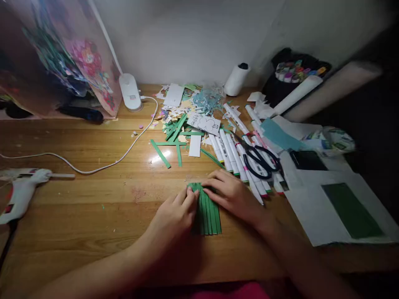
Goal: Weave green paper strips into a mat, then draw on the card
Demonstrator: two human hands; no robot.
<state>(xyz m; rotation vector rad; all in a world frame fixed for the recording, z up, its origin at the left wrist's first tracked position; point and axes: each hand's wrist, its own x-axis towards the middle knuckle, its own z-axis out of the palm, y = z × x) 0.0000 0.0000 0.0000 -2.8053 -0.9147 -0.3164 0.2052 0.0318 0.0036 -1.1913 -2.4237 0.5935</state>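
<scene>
Ideally, the green strips [210,216] needed flush edges; the left hand [175,212] pinched their far-left edge, the right hand [234,192] rested loosely, unclenched.

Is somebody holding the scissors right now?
No, the scissors lie on the markers, while the left hand and right hand touch the green strips.

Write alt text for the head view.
A person's left hand and right hand touch narrow flat green strips lined up side by side on a brown wooden table. Nearby lie loose green strips, white cylindrical markers and dark-handled scissors, with a white glue gun at far left.
</scene>
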